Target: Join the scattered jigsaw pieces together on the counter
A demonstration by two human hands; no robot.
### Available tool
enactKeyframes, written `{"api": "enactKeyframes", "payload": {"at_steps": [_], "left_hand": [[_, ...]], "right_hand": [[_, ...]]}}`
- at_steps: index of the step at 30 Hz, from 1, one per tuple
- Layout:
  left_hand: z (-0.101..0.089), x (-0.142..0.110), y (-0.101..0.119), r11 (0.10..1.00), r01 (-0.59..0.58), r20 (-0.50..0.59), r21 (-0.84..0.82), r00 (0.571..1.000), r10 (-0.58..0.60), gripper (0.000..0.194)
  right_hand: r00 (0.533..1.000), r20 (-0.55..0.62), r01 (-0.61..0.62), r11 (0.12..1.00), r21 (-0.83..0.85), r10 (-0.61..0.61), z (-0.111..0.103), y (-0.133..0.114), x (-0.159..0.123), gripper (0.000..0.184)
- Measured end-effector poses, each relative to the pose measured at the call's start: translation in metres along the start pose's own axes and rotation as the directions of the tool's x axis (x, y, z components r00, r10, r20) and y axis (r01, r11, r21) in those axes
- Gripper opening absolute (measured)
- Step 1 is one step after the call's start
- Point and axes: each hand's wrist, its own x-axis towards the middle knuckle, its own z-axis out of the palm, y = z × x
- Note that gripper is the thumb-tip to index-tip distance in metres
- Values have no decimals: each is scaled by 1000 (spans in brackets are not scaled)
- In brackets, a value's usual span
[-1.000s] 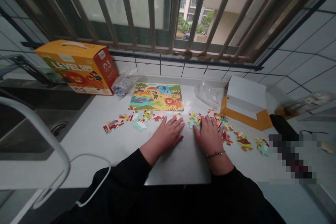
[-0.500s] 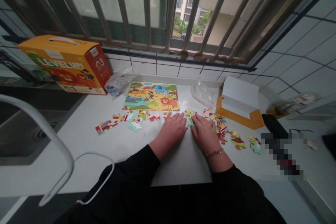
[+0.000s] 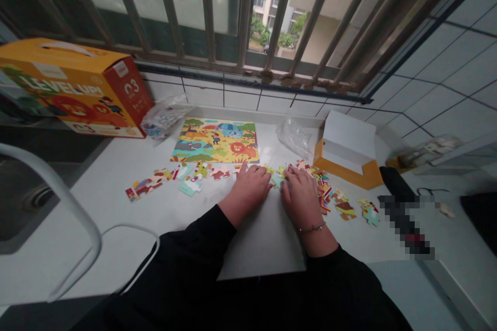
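My left hand (image 3: 250, 190) lies on the white counter (image 3: 252, 238), index finger stretched toward the loose puzzle pieces (image 3: 217, 171) in front of it. My right hand (image 3: 300, 199) is right beside it, fingers bent down over a cluster of pieces, thumb against a turquoise puzzle piece (image 3: 277, 181) between the two hands. A finished animal puzzle (image 3: 215, 140) lies flat just beyond the hands. More loose pieces are strewn to the left (image 3: 145, 185) and to the right (image 3: 341, 204).
An orange puzzle box (image 3: 73, 88) stands at the back left, with a plastic bag (image 3: 163, 116) beside it. Another clear bag (image 3: 297, 137) and a small open white-and-orange box (image 3: 347, 152) sit at the back right. A sink (image 3: 23, 201) and a white tube frame (image 3: 66, 201) are on the left.
My two hands have drawn together and slid forward among the pieces. The right hand's fingers have gone from flat to bent. The view has shifted slightly rightward.
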Motion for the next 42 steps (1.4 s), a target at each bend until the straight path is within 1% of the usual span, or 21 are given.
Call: {"api": "enactKeyframes", "payload": {"at_steps": [2, 3, 4, 7, 10, 13, 16, 19, 21, 22, 25, 29, 31, 33, 35, 36, 37, 39, 41, 42], "left_hand": [[-4, -2, -1, 1000, 1, 3, 15, 1000, -1, 27], [-5, -2, -2, 1000, -3, 4, 17, 1000, 2, 26], [-4, -1, -3, 1000, -7, 3, 15, 1000, 7, 26], [1, 0, -4, 1000, -21, -13, -11, 1000, 21, 28], [11, 2, -4, 999, -24, -27, -37, 999, 23, 37], [19, 5, -5, 999, -26, 3, -34, 1000, 26, 44], [20, 11, -5, 1000, -22, 22, -10, 1000, 23, 44], [14, 17, -5, 997, 75, -28, -9, 997, -75, 32], [11, 20, -5, 991, 122, -45, -47, 991, -125, 28], [11, 21, -5, 990, 122, -41, -69, 991, -125, 27], [15, 24, -7, 992, 53, -25, -119, 998, -56, 31], [27, 25, -9, 981, -52, -15, -189, 999, 51, 38], [30, 24, -9, 971, -76, -36, -225, 997, 69, 43], [29, 22, -10, 969, -80, -74, -234, 995, 64, 44], [23, 19, -10, 974, -85, -92, -208, 993, 67, 40], [19, 17, -9, 977, -89, -89, -192, 993, 73, 36], [16, 16, -9, 979, -96, -78, -179, 993, 83, 31], [10, 13, -8, 981, -115, -50, -157, 993, 108, 24], [9, 11, -7, 982, -130, -37, -136, 991, 126, 22], [10, 10, -7, 983, -133, -41, -124, 991, 129, 22]], "right_hand": [[997, 31, 68, 997, 31, -69, 0, 0, 0, 39], [995, 55, 77, 997, 29, -78, 0, 0, 0, 38], [994, 79, 70, 997, 14, -71, 1, -1, -1, 39], [992, 125, 0, 999, -52, 6, 3, -3, -2, 47], [993, 116, -28, 998, -64, 35, 1, -5, -3, 48], [997, 67, -19, 999, -42, 22, -8, -9, -3, 40], [995, 95, -36, 997, -73, 43, -18, -16, -5, 28], [990, 131, -31, 996, -85, 42, -22, -21, -8, 23], [992, 128, -4, 998, -59, 12, -22, -22, -8, 22], [992, 127, 17, 999, -41, -12, -21, -22, -8, 22], [986, 139, 88, 996, 7, -88, -18, -21, -7, 24], [975, 151, 154, 985, 77, -165, -16, -22, -6, 23], [967, 152, 182, 973, 139, -202, -16, -23, -6, 21], [952, 155, 223, 946, 234, -263, -16, -23, -7, 21], [941, 131, 259, 915, 309, -311, -15, -20, -6, 30], [946, 108, 258, 913, 317, -305, -14, -17, -5, 34], [959, 79, 236, 925, 298, -271, -13, -13, -3, 36], [989, 21, 140, 968, 208, -147, -11, -4, 2, 34], [999, -11, 35, 994, 100, -34, -8, 6, 9, 35], [1000, -11, -1, 999, 50, 2, -6, 11, 13, 38]]}}
